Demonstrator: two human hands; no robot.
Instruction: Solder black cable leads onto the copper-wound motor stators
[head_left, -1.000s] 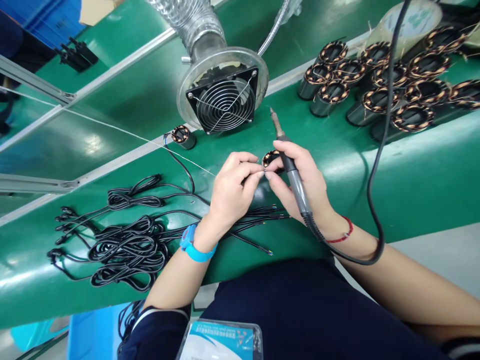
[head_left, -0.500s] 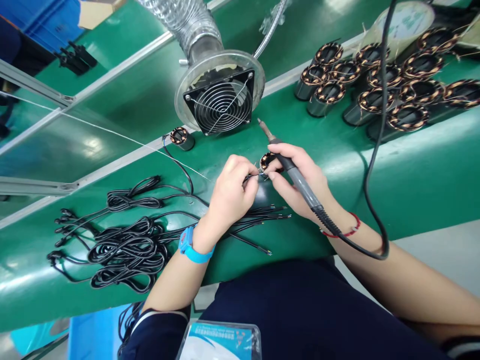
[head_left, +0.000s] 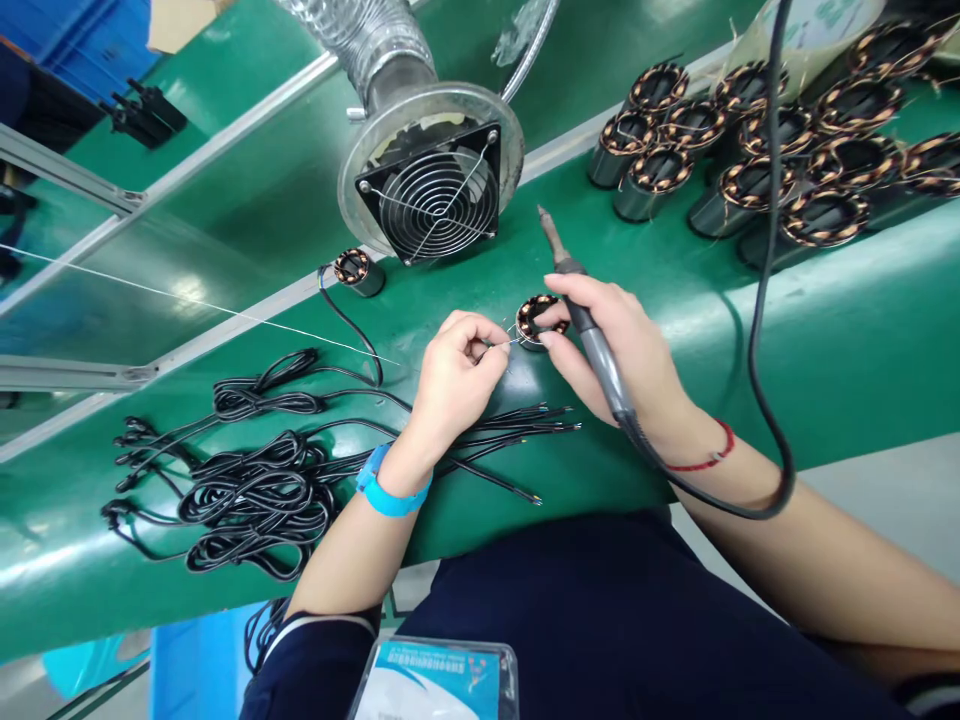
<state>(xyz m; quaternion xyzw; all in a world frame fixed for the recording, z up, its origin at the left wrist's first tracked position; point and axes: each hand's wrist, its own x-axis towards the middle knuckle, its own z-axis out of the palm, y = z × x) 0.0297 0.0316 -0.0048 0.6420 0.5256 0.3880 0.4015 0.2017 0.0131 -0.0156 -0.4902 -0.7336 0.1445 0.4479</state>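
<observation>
My right hand (head_left: 622, 350) is closed around the grey-and-black handle of a soldering iron (head_left: 595, 345), its bare metal tip pointing up and away. Its lower fingertips reach the rim of a small motor stator (head_left: 529, 325), a dark cylinder ringed with copper windings. Just left of that stator, my left hand (head_left: 465, 375) pinches a thin wire (head_left: 516, 342) that runs to the windings. Whether a cable end also sits inside the left fingers is hidden. Black cables (head_left: 495, 430) with stripped ends lie beneath the left wrist.
A fan with a wire guard (head_left: 441, 210) hangs on a duct beyond my hands. Several stators (head_left: 652, 180) stand at the back right, and one stator with a cable (head_left: 361, 272) stands at back left. Coiled black cables (head_left: 255, 500) cover the left. The iron's cord (head_left: 757, 300) loops on the right.
The soldering iron's tip has shifted right with my right hand. My left hand has drawn slightly left, showing more of the thin wire and the stator. The camera view has shifted a little.
</observation>
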